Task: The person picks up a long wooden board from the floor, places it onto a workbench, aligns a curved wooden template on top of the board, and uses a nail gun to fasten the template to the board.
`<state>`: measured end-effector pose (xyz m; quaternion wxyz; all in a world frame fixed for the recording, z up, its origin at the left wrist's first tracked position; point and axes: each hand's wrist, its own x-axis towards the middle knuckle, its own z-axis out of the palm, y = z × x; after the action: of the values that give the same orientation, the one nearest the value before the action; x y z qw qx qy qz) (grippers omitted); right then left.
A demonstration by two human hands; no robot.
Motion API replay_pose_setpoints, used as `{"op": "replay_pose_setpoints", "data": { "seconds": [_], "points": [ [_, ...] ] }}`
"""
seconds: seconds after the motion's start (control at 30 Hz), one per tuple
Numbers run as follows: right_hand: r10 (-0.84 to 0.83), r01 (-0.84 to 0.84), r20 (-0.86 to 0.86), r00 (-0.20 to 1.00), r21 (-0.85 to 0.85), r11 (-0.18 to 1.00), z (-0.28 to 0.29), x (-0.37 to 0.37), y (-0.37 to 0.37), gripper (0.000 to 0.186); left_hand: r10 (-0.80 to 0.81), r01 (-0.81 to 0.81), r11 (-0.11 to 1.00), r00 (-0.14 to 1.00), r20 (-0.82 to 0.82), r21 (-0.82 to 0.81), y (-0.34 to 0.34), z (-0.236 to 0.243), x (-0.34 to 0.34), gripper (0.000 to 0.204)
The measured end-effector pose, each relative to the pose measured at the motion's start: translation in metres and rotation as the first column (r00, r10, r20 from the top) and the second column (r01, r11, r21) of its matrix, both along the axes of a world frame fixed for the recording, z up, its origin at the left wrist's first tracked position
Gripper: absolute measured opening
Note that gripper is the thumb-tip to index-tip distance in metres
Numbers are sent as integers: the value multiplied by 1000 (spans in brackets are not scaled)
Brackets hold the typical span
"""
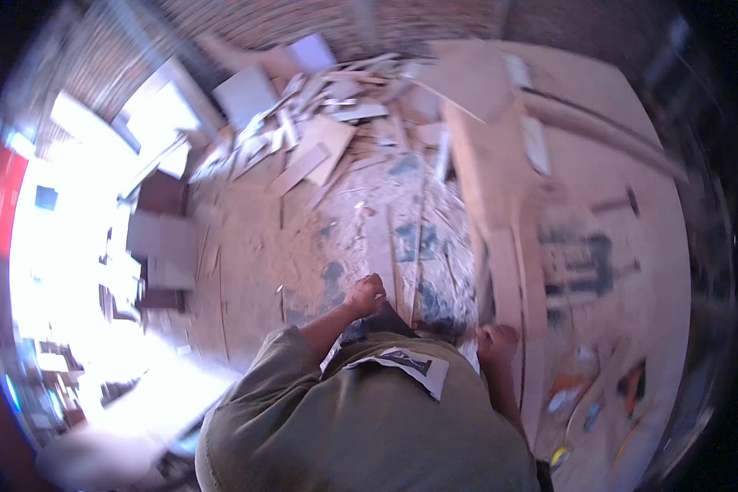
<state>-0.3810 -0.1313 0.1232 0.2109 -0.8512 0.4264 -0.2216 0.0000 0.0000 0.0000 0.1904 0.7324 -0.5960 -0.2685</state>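
Observation:
My left hand (367, 295) is held in front of my body with its fingers curled closed. Whatever it grips, if anything, is hidden. A long pale wooden strip (379, 250) runs away from beside that hand; whether the two touch I cannot tell. My right hand (498, 343) is low, next to the near edge of the wooden workbench (570, 348). Motion smears its fingers, so its grip does not show. Along the bench's side runs a long wooden rail (507, 283), close to the right hand.
Scrap boards (328, 135) lie heaped against the brick wall. Wood shavings (357, 217) cover the floor ahead. On the bench are a hammer (619, 203), a blurred dark tool (586, 266) and an orange-handled tool (631, 385). Brown furniture (164, 242) stands left, beside a bright opening.

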Motion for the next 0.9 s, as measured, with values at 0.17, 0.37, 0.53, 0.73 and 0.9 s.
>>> {"op": "replay_pose_setpoints", "data": {
  "seconds": [0.17, 0.37, 0.53, 0.73, 0.9],
  "points": [
    [154, -156, -95, 984, -12, 988, 6, 105, 4, 14, 425, -409, 888, 905, -34, 210, 91, -11, 98, 10],
    [336, -335, 8, 942, 85, 938, -33, 265, 9, 14, 413, -432, 729, 896, 162, 532, 281, -60, 207, 28],
    [354, -321, -153, 922, 205, 925, -47, 370, -5, 16, 586, -604, 646, 784, 204, 467, 382, -43, 281, 33],
    [547, -350, -437, 714, 454, 820, -96, 406, -44, 31, 946, -762, 228, 322, 49, 606, 412, -70, 295, 32],
    [612, -329, -561, 558, 527, 784, -200, 453, -121, 35, 971, -710, 234, 204, -125, 664, 355, -43, 338, 40]
  ]
}}
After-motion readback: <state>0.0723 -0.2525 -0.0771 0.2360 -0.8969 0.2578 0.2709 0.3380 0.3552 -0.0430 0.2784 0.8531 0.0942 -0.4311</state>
